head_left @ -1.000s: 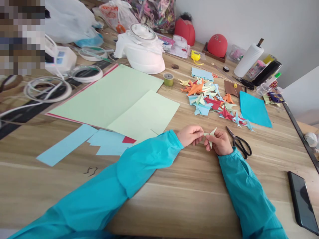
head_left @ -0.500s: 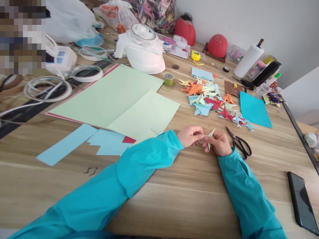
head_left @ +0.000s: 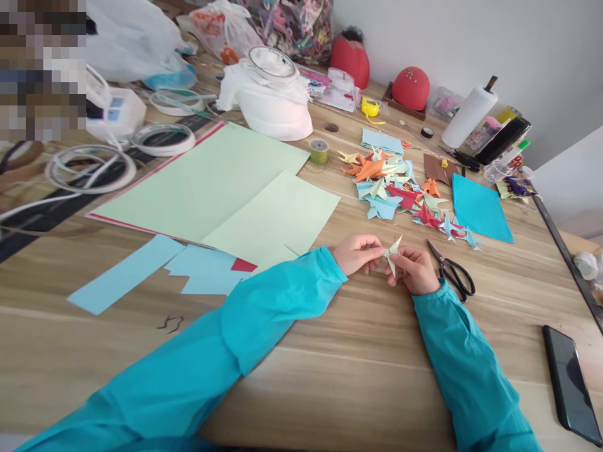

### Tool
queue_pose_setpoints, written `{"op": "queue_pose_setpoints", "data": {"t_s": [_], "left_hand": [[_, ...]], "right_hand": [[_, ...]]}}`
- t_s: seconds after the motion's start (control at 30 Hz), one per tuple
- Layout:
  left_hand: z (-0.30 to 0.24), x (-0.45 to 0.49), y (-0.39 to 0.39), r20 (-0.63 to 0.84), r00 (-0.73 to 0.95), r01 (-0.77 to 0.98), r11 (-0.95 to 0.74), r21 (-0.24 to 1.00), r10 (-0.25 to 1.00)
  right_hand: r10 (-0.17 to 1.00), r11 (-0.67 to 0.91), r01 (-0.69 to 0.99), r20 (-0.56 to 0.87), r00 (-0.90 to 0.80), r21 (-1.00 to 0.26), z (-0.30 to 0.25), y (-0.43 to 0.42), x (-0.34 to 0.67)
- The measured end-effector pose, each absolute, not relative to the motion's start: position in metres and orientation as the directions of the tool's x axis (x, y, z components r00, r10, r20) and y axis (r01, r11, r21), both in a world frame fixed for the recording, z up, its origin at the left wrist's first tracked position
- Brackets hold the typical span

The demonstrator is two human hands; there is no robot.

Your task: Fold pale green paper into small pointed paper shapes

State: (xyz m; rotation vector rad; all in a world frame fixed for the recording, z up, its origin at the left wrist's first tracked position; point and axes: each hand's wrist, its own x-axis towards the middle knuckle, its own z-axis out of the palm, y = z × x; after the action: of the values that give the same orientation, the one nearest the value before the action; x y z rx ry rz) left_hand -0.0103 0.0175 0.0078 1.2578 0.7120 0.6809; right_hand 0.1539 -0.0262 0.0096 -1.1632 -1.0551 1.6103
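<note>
A small pale green origami crane point(head_left: 392, 254) is held up between my two hands, just above the wooden table. My right hand point(head_left: 414, 269) pinches its right side between thumb and fingers. On the other side, my left hand point(head_left: 360, 253) is closed with thumb and forefinger on its left tip. Beyond the hands lies a pile of folded paper cranes point(head_left: 400, 185) in orange, red, blue and pale green. Black-handled scissors point(head_left: 453, 273) rest to the right of my right hand, blades pointing away.
Large pale green sheets point(head_left: 202, 182) and blue paper strips point(head_left: 127, 273) lie to the left. A thread spool point(head_left: 319, 151) stands behind them. At the right are a teal sheet point(head_left: 483, 208) and a phone point(head_left: 571, 383). A white cloth-covered bundle point(head_left: 273, 103) sits at the back.
The crane has turned and shifted slightly left and up, showing more of its spread points. My left hand has drawn back slightly to the left; my right grip has shifted a little.
</note>
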Motion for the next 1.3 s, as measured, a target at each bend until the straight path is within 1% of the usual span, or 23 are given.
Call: {"op": "queue_pose_setpoints", "data": {"t_s": [0.23, 0.47, 0.7, 1.0, 1.17, 1.3], "left_hand": [[0.004, -0.010, 0.018, -0.110, 0.625, -0.046, 0.177, 0.983, 0.773], [0.007, -0.011, 0.016, -0.109, 0.632, 0.008, 0.134, 0.991, 0.768], [0.006, -0.010, 0.015, -0.105, 0.642, 0.022, 0.118, 0.993, 0.759], [0.010, -0.010, 0.013, -0.087, 0.644, 0.001, 0.113, 0.994, 0.760], [0.006, -0.009, 0.014, -0.038, 0.644, -0.063, 0.103, 0.993, 0.764], [0.004, -0.010, 0.018, -0.040, 0.623, -0.104, 0.134, 0.986, 0.781]], "right_hand": [[0.949, -0.258, -0.140, -0.224, -0.221, -0.956, 0.006, -0.026, 0.156], [0.938, -0.248, -0.099, -0.213, -0.274, -0.964, 0.005, -0.027, 0.157], [0.932, -0.255, -0.104, -0.217, -0.289, -0.961, 0.005, -0.027, 0.157], [0.932, -0.275, -0.150, -0.225, -0.285, -0.950, 0.007, -0.026, 0.156], [0.932, -0.302, -0.233, -0.236, -0.275, -0.924, 0.013, -0.026, 0.152], [0.950, -0.282, -0.289, -0.223, -0.219, -0.915, 0.012, -0.026, 0.152]]}}
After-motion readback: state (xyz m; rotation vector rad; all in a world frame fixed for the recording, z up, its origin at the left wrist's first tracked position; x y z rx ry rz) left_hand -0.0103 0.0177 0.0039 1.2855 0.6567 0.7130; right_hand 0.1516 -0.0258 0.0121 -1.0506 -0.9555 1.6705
